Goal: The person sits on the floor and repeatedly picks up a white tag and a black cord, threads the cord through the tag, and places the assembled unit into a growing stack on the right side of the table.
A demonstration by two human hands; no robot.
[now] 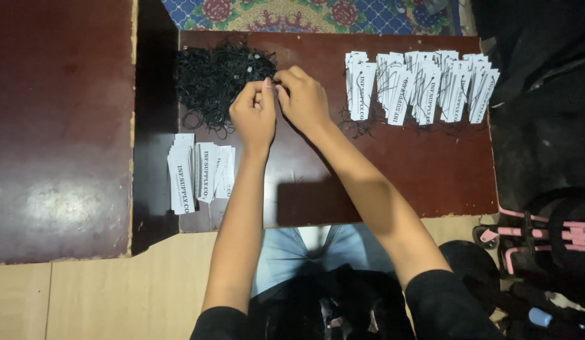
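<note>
Dark reddish-brown table (380, 189) serves as the work surface, with a second, larger table (59, 126) alongside it, pale floor below and a patterned rug (305, 12) beyond the far edge

Both hands meet near the far middle of the table. The left hand (253, 116) and the right hand (303, 97) have fingertips pinched together at one spot, apparently on a thin black loop drawn from the pile of black string loops (220, 79); the strand itself is too fine to confirm. That pile lies touching the fingertips, just to their left

Work done, as judged: a row of white paper tags with strings attached (421, 85) lies well to the right of the fingers, laid overlapping. Around seven or eight overlapping bunches can be made out; single tags cannot be counted

Work left, as judged: a stack of white tags without strings (198, 173) sits near the left wrist, on the person's side of the fingers, fanned in roughly three bunches. The loop pile is one large heap, count not possible. The finished row looks larger than the unstrung stack, so the job appears past halfway

Black bags and a pink-framed item (544, 233) stand to the far right
</note>
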